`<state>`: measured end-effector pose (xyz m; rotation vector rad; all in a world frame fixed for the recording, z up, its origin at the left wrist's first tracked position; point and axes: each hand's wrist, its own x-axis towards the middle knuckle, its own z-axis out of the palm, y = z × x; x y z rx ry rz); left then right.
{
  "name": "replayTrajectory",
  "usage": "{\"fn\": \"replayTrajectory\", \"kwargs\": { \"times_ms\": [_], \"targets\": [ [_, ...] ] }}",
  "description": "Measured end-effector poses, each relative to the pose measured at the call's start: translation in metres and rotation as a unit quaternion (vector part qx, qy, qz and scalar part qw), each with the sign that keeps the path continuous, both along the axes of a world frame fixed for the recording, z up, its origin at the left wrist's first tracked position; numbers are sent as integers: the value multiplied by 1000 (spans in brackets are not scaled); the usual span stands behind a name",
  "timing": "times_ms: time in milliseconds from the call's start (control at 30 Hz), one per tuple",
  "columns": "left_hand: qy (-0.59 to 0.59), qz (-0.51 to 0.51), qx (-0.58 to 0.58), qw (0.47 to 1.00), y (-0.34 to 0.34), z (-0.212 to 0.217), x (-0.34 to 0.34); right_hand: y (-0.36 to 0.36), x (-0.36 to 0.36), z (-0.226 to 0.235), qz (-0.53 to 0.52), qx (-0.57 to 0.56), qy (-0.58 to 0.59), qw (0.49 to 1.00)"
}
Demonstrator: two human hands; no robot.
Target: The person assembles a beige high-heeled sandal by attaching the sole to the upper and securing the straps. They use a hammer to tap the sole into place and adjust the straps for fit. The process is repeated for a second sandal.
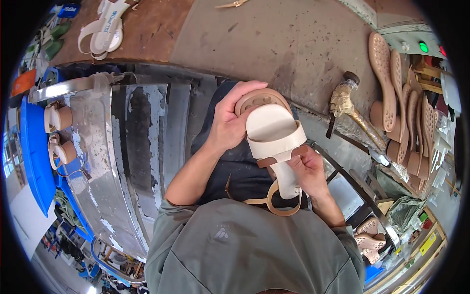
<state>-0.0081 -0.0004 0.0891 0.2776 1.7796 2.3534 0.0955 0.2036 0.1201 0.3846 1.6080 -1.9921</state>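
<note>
Head view, single entry.

Item held: cream sandal (274, 134), sole side away, cream insole facing up, wide cream strap across the middle, tan ankle strap looping below toward the person's lap. It sits over the lap, in front of the grey workbench (274, 44).

Left hand (229, 122): wrapped around the toe end of the sandal, fingers curled over the tan sole edge, thumb along the side; closed on it.

Right hand (309, 169): at the heel end, thumb and fingertips pinching the narrow cream heel piece just below the wide strap.

Nearby, right of the hands: hammer (350, 110) with glue-crusted head lying on the bench edge; beyond it a stack of tan soles (404, 112) standing on edge, studded undersides showing.

Left of the person: scuffed metal conveyor surface (122, 147), with finished cream sandals (58, 134) at its far rim beside a blue bin (34, 152).

Top left on the bench: white straps (104, 27) in a heap.

Lower right: more tan sandals (369, 235) in a tray.
</note>
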Motion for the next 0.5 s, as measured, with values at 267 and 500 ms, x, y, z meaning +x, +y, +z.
{"fn": "replayTrajectory", "kwargs": {
  "times_ms": [267,500],
  "targets": [
    [-209,-95,348,909,5,-14,-5,-2,5,-10,-1,6,34,999],
    [-84,-121,237,960,12,-11,7,-2,5,-7,20,53,30,998]
  ]
}}
